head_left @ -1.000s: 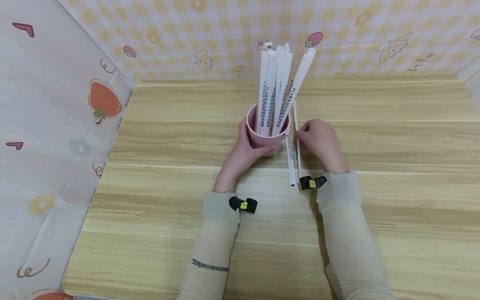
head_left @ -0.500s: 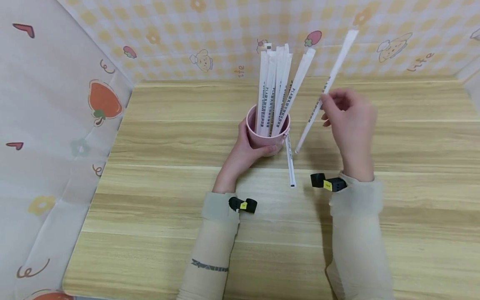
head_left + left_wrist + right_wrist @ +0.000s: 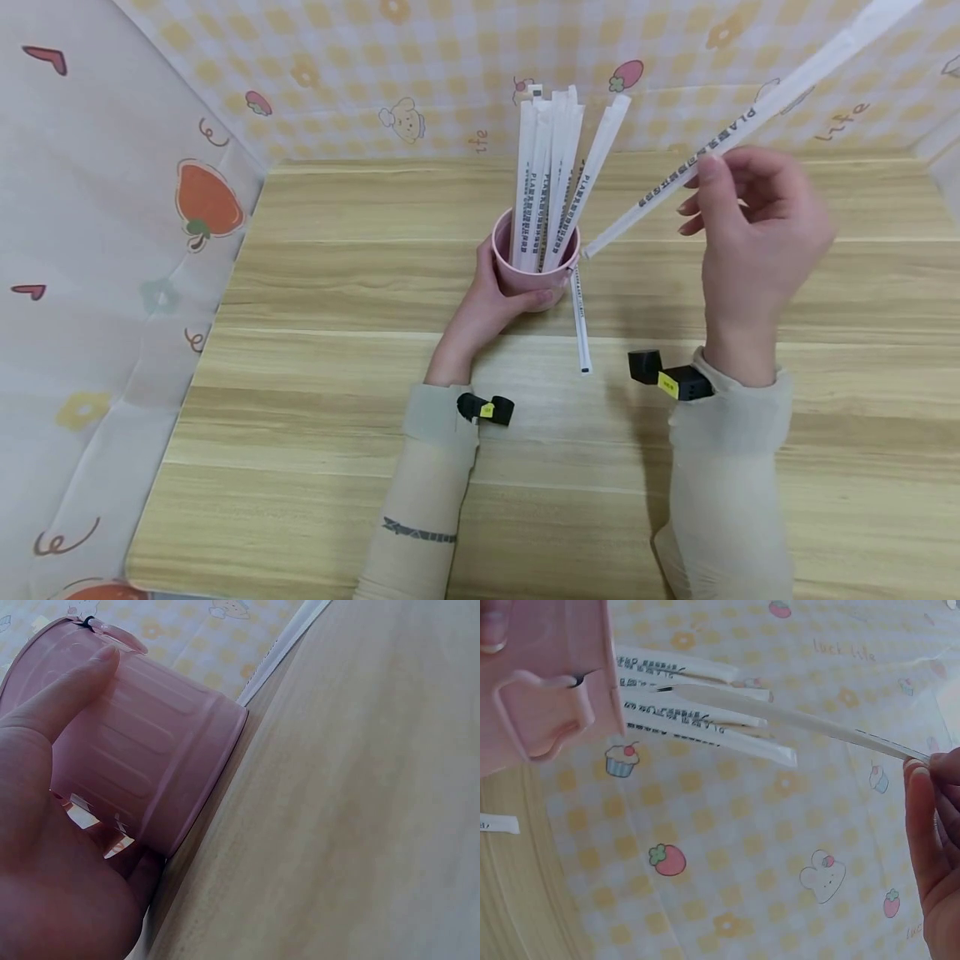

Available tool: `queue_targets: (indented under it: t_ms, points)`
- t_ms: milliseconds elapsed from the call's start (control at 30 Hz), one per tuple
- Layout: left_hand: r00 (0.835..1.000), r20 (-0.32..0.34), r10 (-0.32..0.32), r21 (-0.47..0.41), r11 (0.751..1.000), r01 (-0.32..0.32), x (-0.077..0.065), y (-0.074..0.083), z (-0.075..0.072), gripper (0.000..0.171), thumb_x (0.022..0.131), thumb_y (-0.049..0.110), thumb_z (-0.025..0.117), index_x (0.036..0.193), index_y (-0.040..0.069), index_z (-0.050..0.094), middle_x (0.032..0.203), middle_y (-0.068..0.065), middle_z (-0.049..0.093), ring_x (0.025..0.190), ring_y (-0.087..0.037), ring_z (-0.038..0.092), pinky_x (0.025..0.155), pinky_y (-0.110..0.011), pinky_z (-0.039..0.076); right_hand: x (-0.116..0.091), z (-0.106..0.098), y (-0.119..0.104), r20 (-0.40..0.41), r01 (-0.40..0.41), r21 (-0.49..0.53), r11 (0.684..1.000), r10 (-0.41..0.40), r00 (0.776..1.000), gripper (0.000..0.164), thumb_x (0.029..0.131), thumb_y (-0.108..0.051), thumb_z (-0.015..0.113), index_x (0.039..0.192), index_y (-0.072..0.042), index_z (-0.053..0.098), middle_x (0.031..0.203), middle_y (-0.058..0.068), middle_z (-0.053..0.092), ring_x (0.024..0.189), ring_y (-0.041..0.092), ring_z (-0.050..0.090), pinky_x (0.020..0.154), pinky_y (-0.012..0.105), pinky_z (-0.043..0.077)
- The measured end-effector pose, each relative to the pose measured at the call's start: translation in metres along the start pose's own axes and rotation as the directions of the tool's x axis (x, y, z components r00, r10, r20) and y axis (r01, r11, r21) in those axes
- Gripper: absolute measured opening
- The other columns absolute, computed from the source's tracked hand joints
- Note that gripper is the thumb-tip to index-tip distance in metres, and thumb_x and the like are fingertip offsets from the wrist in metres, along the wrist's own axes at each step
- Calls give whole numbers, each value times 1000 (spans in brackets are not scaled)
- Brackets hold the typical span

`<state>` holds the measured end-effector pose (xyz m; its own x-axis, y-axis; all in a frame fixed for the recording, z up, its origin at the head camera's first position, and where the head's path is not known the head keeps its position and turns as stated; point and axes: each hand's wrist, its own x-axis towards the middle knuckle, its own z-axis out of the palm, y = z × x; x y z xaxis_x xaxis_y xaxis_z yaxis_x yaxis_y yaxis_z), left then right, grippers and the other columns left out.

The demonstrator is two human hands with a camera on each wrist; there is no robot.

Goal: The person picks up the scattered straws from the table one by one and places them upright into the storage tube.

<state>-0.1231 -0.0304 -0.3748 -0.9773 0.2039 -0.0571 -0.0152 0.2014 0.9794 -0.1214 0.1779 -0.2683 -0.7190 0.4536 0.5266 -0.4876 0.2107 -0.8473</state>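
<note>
A pink bucket-shaped cup [image 3: 150,727] with a wire-loop side handle [image 3: 589,712] stands upright on the table, holding several paper-wrapped straws [image 3: 551,167]. My left hand [image 3: 486,298] grips the cup from the left, its thumb across the near wall. Between thumb and fingertips my right hand [image 3: 761,221] pinches one wrapped straw [image 3: 798,83] around its middle, raised and slanted. That straw's lower end points left, near the cup's right rim in the head view; its upper end runs out of the top of that frame. Another wrapped straw [image 3: 581,333] lies on the table beside the cup.
The wood-grain table [image 3: 315,417] spreads out around both forearms. A yellow checked cloth [image 3: 337,67] hangs behind it, and a white patterned cloth [image 3: 90,250] is on the left. A small black camera sits on each wrist.
My right hand has picked up one straw from the table beside the cup, lifted it to the right and tilted its lower end toward the cup. The left hand and cup stay in place.
</note>
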Motion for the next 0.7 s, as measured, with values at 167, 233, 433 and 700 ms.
queue_targets:
  t_ms: [167, 233, 433, 700]
  points:
    - [1000, -1, -4, 4, 1000, 4, 0, -1, 0, 103, 67, 17, 78, 140, 32, 8, 139, 9, 24, 123, -7, 27, 102, -34, 23, -2, 5, -1, -24, 67, 29, 997, -66, 997, 17, 76, -11, 70, 79, 5, 64, 70, 18, 63, 49, 17, 56, 44, 19, 45]
    - [1000, -1, -2, -1, 1000, 2, 0, 0, 0, 103, 67, 16, 78, 140, 32, 8, 139, 9, 24, 123, -7, 27, 102, -34, 23, -5, 7, -1, 2, 82, -12, 997, -82, 997, 16, 77, -12, 69, 80, 3, 65, 71, 16, 64, 50, 16, 56, 45, 19, 45]
    - [1000, -1, 4, -5, 1000, -4, 0, 0, 0, 104, 67, 16, 79, 140, 34, 7, 139, 10, 23, 123, -7, 26, 102, -34, 23, -9, 14, 7, 99, 151, -98, 984, -142, 985, 13, 80, -16, 66, 81, -3, 67, 74, 8, 66, 53, 11, 57, 46, 15, 44]
    - [1000, 1, 5, 7, 1000, -5, 0, 0, 0, 103, 67, 16, 79, 140, 31, 7, 139, 8, 24, 123, -8, 27, 101, -34, 24, -9, 16, 20, 224, 232, -258, 938, -176, 959, 23, 83, -23, 63, 88, -1, 67, 81, 0, 67, 60, 0, 55, 50, 12, 43]
